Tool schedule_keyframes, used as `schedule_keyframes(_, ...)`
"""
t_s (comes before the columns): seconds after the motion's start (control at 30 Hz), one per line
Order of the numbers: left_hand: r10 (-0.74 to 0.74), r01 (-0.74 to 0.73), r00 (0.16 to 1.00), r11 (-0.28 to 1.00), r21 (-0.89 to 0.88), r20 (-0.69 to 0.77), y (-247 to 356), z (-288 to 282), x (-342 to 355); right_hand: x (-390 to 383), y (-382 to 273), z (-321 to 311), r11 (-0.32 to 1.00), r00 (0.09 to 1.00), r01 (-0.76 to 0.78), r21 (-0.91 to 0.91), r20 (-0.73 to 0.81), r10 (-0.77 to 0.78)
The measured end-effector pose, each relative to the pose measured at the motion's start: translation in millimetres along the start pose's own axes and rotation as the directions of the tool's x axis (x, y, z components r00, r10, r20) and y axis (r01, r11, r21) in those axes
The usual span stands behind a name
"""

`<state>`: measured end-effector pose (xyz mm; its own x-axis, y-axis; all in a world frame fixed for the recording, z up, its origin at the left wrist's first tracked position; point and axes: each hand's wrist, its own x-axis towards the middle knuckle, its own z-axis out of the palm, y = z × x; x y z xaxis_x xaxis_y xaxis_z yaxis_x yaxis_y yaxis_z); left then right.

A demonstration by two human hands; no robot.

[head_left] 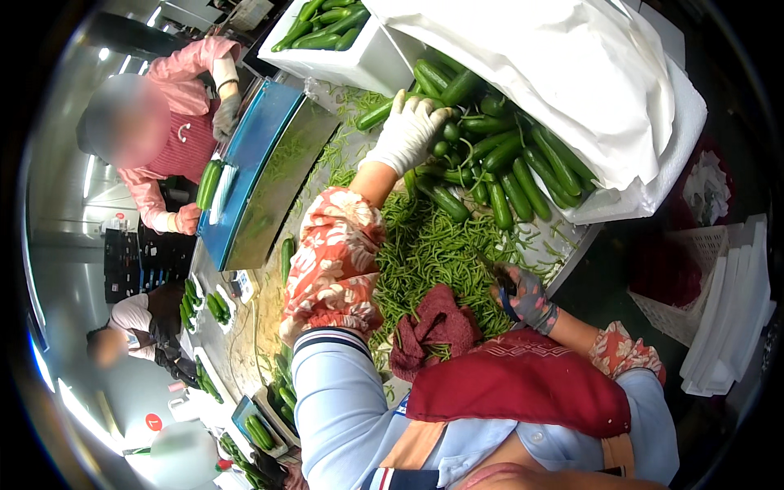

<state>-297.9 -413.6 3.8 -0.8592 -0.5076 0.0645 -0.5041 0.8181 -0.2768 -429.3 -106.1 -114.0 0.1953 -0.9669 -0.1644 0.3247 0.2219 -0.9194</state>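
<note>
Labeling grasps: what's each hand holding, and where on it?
Left hand, white glove, lies on the cucumbers in the pile; grip not visible. Right hand, patterned glove, holds a small dark tool by its lower end.

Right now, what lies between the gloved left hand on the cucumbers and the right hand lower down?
Head view: between the left hand on the cucumbers and the right hand lies a heap of green trimmings, with some loose cucumbers at its upper edge.

The left hand [406, 131] wears a white glove, its sleeve [335, 261] orange-red with white flowers. The right hand [527, 298] wears a grey, pink-patterned glove. The cucumbers [498, 163] are dark green, the cloth [433, 327] maroon, the scale [249, 159] blue-topped.
</note>
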Motion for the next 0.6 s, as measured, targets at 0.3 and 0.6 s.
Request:
schedule_keyframes(0.3, -0.453, 0.310, 0.876, 0.268, -0.912, 0.165, 19, -11, -80, 17, 8, -7, 0.493, 0.951, -0.251, 0.833, 0.306, -0.034)
schedule_keyframes(0.6, -0.216, 0.443, 0.689, -0.630, -0.638, 0.692, 80, -51, -144, 68, -20, 29, 0.682, 0.902, -0.176, 0.710, 0.394, -0.177)
